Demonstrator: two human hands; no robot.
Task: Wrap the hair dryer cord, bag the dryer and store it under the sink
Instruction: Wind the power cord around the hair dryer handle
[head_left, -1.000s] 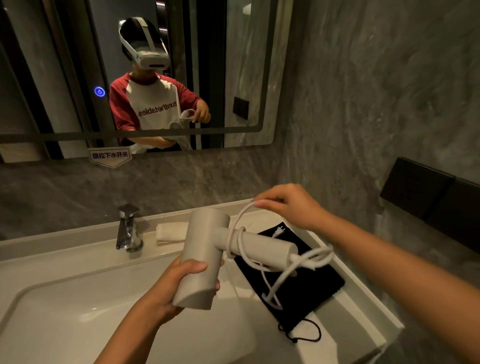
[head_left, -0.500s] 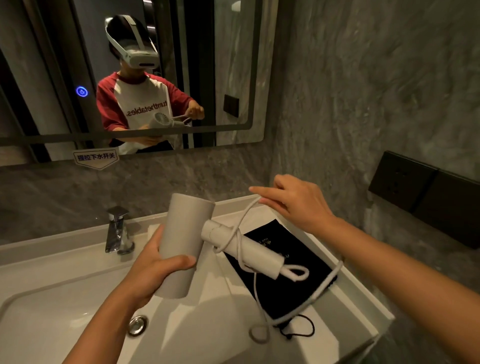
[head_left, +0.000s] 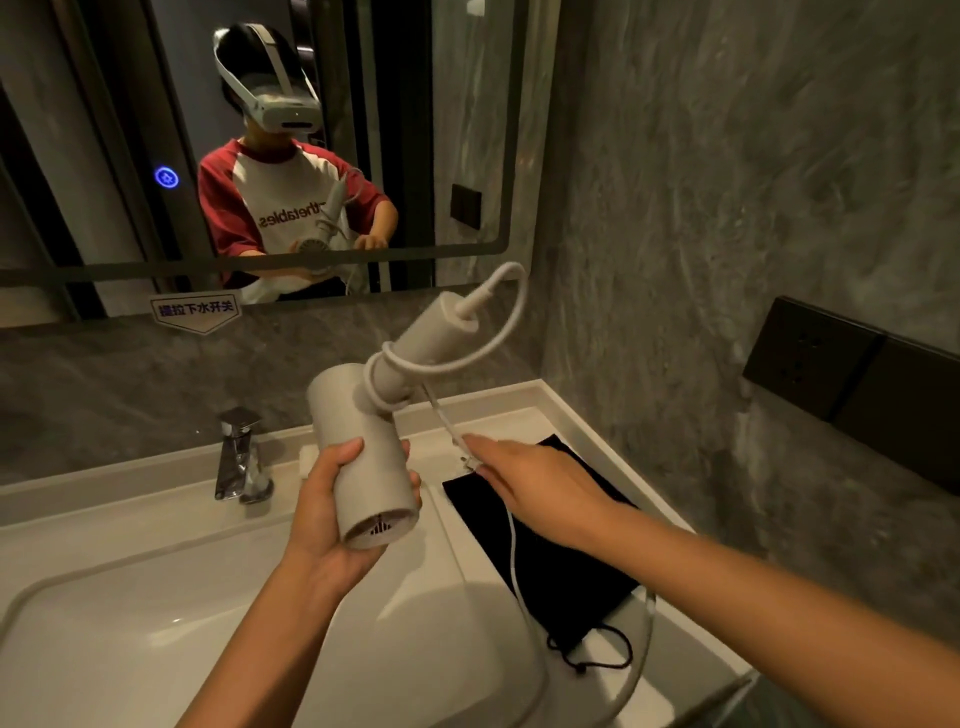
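My left hand (head_left: 332, 514) grips the barrel of the white hair dryer (head_left: 363, 441) above the sink, with its handle pointing up and away towards the mirror. The white cord (head_left: 511, 322) loops from the handle's end and circles the handle's base about twice. My right hand (head_left: 540, 483) pinches the cord just right of the barrel, and the slack hangs down under my forearm and curves over the counter. A black drawstring bag (head_left: 550, 571) lies flat on the counter to the right, partly under my right hand.
A white basin (head_left: 130, 623) fills the lower left, with a chrome tap (head_left: 239, 457) behind it. A mirror (head_left: 104, 130) spans the back wall. Grey marble wall rises on the right with a black socket panel (head_left: 831, 358). The counter's right edge (head_left: 727, 680) is close.
The dryer has been turned so that its handle now points up and away instead of to the right. My right hand came down from above the handle to beside the barrel, drawing the cord along.
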